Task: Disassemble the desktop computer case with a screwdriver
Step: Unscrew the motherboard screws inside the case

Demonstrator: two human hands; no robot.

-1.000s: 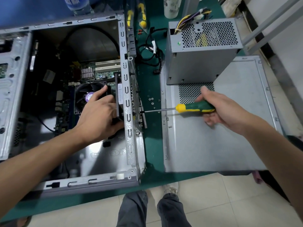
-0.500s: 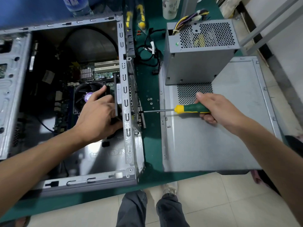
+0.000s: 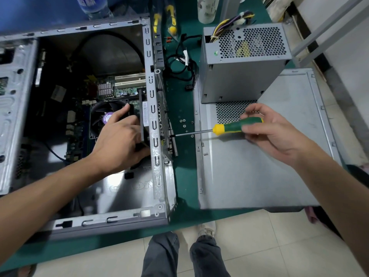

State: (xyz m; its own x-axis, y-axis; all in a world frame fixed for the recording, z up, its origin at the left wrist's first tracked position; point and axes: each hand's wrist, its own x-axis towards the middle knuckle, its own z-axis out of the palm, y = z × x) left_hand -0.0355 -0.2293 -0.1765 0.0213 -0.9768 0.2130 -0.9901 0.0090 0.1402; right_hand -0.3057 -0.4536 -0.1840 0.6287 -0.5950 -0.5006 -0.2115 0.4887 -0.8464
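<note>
the green table [image 3: 179, 108] carries everything. the open case [image 3: 153, 176] lies on its side at the left, its far-left part cut off by the frame edge. to its right lies the loose side panel [image 3: 259, 176], flat on the table, with the power supply [image 3: 239, 80] standing on its far end, wires sticking out of the top.

inside the case, the left hand [image 3: 119, 142] reaches in beside the fan [image 3: 101, 114]. its fingers curl round a black card [image 3: 142, 108] that stands just inside the rear wall; the fingertips are hidden behind the card and the wall, so how tight the hold is cannot be seen.

the right hand [image 3: 273, 132] hovers over the panel and holds the screwdriver [image 3: 235, 126] by its green and yellow handle. thumb and fingertips pinch the handle loosely, the fingers only half curled and slightly blurred. the shaft runs level to the left, its tip against the outside of the case's rear wall. whether it sits in a screw head is too small to tell.

a few loose screws [image 3: 183, 123] lie on the table between case and panel. a bottle [image 3: 93, 7] is cut off at the top.
</note>
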